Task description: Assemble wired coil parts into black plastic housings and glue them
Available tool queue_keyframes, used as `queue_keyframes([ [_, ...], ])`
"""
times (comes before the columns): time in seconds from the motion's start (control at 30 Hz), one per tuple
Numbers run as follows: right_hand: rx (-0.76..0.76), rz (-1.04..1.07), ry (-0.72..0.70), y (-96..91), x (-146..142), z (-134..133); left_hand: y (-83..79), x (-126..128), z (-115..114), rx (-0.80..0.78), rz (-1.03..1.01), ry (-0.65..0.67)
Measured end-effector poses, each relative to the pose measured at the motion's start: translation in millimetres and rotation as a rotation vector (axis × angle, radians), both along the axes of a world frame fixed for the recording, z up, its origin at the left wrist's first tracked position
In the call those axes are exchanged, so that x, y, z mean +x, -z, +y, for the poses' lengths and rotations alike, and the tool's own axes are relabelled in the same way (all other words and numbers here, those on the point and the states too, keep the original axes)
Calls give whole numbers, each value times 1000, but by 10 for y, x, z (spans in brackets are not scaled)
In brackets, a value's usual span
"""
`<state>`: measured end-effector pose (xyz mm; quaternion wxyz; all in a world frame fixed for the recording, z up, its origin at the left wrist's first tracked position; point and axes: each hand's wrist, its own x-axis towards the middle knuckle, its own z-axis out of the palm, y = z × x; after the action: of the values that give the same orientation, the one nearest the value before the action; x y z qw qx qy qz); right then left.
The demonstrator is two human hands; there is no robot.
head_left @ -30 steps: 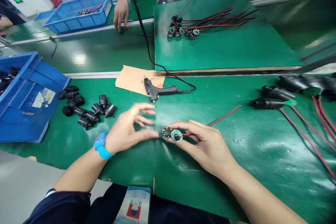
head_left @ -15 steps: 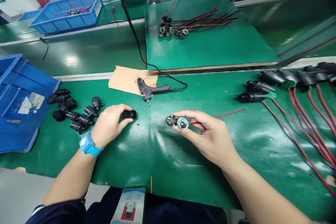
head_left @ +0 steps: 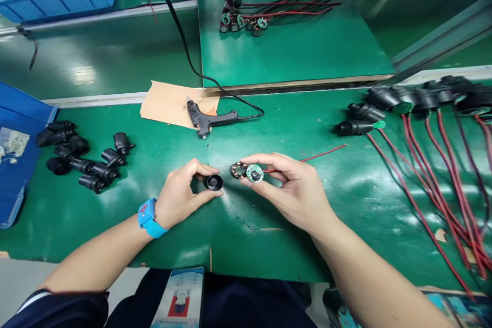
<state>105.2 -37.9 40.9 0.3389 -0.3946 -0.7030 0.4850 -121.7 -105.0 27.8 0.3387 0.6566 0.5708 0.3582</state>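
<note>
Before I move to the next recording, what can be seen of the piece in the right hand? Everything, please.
The piece shows a dark, copper-flecked ring beside a round green circuit board carrying a black component. Red wire extends rightward past the right hand, which pinches the piece with the board facing the camera. Whether it touches the green table is unclear.

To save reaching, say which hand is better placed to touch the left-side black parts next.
Left, probably: the left hand is nearer those black parts, though holding a round black piece; the right hand, farther off, holds a wired coil.
</note>
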Motion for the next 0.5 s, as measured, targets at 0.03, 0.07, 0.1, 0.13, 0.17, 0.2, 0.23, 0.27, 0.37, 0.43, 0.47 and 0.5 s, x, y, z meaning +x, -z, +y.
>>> queue_keyframes([
  [0.03,26,-20,-18,2,-14,-7,2,10,4,-3,-7,-4],
  [0.07,61,-46,-40,5,-31,-16,1,19,7,-6,-13,-4],
  [0.1,102,-73,-68,9,-49,-25,-4,28,9,-10,-19,-2],
  [0.13,142,-99,-99,14,-67,-34,-9,36,10,-17,-25,3],
  [0.17,174,-120,-133,20,-84,-43,-15,41,10,-24,-33,9],
  [0.2,191,-135,-166,26,-99,-51,-20,45,10,-32,-44,15],
  [0.23,193,-145,-194,32,-111,-58,-24,46,8,-42,-56,21],
  [0.27,189,-153,-213,39,-119,-63,-27,47,7,-53,-69,24],
  [0.37,175,-165,-227,58,-128,-65,-28,47,4,-87,-123,29],
  [0.43,186,-163,-231,71,-130,-57,-29,51,3,-109,-152,37],
  [0.47,190,-163,-234,75,-132,-52,-30,55,4,-119,-165,43],
  [0.5,188,-166,-237,76,-134,-47,-31,58,5,-129,-175,48],
])
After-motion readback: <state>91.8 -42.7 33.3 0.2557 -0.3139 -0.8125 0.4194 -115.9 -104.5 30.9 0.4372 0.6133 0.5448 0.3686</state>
